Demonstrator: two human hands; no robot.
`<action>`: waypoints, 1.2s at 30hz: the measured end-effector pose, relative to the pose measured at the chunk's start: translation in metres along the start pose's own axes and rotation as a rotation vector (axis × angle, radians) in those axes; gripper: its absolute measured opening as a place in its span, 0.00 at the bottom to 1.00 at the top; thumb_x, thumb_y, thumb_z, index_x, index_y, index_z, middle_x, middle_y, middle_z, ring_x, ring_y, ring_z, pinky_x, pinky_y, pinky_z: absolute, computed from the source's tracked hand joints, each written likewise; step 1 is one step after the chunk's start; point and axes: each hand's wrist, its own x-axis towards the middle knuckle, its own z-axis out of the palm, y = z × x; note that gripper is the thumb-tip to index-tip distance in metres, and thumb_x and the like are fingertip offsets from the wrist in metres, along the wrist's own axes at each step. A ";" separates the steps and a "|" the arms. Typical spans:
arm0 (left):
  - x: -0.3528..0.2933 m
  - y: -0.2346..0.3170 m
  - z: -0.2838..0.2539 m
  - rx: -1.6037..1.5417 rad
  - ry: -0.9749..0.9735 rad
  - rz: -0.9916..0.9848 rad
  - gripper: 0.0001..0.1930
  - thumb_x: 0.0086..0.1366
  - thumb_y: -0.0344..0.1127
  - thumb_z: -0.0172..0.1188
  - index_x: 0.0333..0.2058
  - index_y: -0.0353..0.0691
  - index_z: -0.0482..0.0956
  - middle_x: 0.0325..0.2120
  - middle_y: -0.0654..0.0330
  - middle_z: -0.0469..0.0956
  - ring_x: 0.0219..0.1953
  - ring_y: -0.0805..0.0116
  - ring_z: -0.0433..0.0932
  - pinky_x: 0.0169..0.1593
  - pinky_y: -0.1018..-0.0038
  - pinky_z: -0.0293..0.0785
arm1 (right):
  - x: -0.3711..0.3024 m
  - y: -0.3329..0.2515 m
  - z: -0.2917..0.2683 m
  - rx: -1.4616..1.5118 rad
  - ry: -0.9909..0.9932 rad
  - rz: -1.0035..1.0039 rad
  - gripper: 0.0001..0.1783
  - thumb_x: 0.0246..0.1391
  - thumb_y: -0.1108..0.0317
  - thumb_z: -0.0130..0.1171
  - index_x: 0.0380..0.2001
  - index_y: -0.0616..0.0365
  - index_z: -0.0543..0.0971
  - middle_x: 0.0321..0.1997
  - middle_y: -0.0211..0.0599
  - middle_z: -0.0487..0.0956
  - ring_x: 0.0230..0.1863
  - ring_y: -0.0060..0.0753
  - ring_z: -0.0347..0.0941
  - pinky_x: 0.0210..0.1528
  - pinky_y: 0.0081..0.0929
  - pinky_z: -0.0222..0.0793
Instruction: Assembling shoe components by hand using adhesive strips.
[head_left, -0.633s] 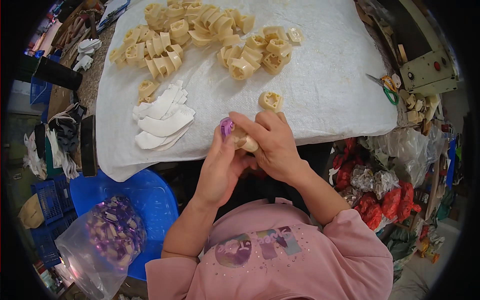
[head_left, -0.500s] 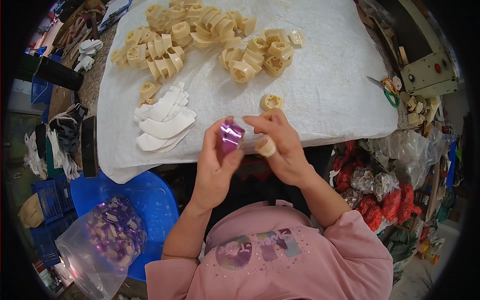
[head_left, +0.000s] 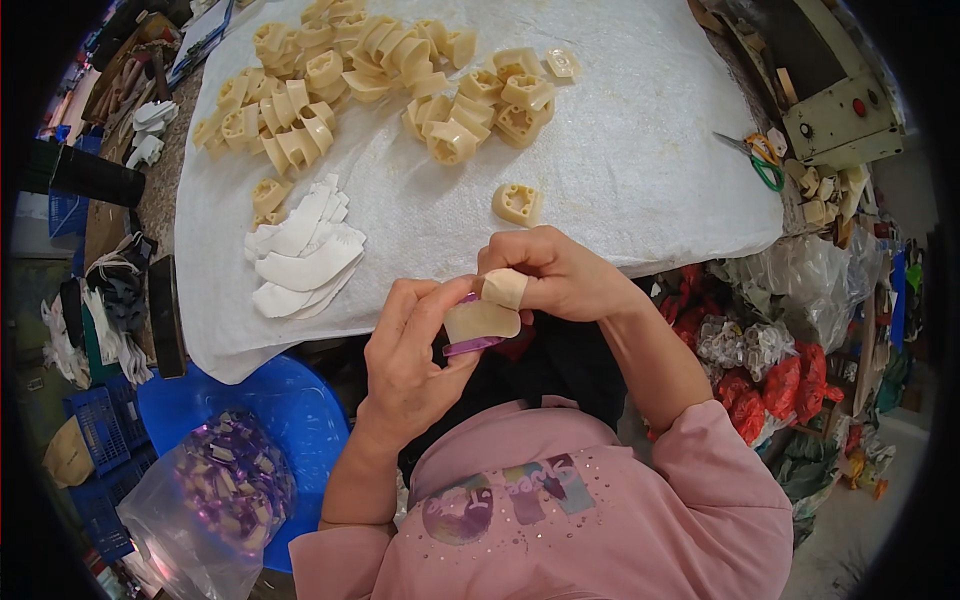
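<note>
Just off the table's near edge, my left hand [head_left: 400, 350] is closed on a cream plastic piece [head_left: 480, 322]. Shiny purple film [head_left: 472, 347] shows along the edge of that piece. My right hand [head_left: 575, 275] meets it at the upper edge, fingers bent and pressed together; what they pinch is hidden. A beige finger cover [head_left: 505, 288] sits on one right-hand digit, probably the thumb. Beyond my hands a single hollow cream piece [head_left: 518, 204] rests on the white cloth [head_left: 640, 190]. Curved white strips [head_left: 308, 262] lie stacked left of it.
Many hollow cream pieces [head_left: 385, 55] are heaped at the back of the table. Scissors [head_left: 752, 160] lie at the right edge near a metal machine box [head_left: 835, 120]. At lower left, a blue plastic seat or tub [head_left: 318, 400] holds a clear bag [head_left: 235, 480] of purple-and-cream pieces.
My right hand has moved left and down to meet the piece. The left hand has turned the piece, so its cream side shows instead of the purple film.
</note>
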 end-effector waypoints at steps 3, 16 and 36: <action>-0.001 0.003 0.004 -0.034 -0.014 -0.089 0.26 0.38 0.21 0.69 0.40 0.38 0.74 0.29 0.60 0.72 0.26 0.72 0.71 0.28 0.80 0.67 | 0.000 0.001 0.005 -0.482 0.066 -0.234 0.11 0.54 0.66 0.54 0.24 0.62 0.71 0.16 0.35 0.71 0.20 0.27 0.71 0.23 0.23 0.65; -0.004 0.001 0.033 0.055 0.157 -0.054 0.26 0.37 0.28 0.73 0.35 0.34 0.67 0.25 0.56 0.75 0.26 0.67 0.78 0.31 0.74 0.75 | -0.012 0.026 0.022 -0.231 0.313 -0.250 0.13 0.62 0.60 0.48 0.36 0.60 0.74 0.33 0.29 0.75 0.31 0.21 0.69 0.33 0.21 0.67; -0.011 -0.020 0.036 0.288 0.339 0.073 0.25 0.39 0.28 0.74 0.35 0.33 0.68 0.24 0.53 0.74 0.23 0.57 0.77 0.26 0.71 0.73 | 0.002 0.034 0.036 -0.248 0.364 -0.223 0.14 0.61 0.65 0.44 0.44 0.61 0.73 0.38 0.35 0.74 0.40 0.31 0.71 0.44 0.26 0.67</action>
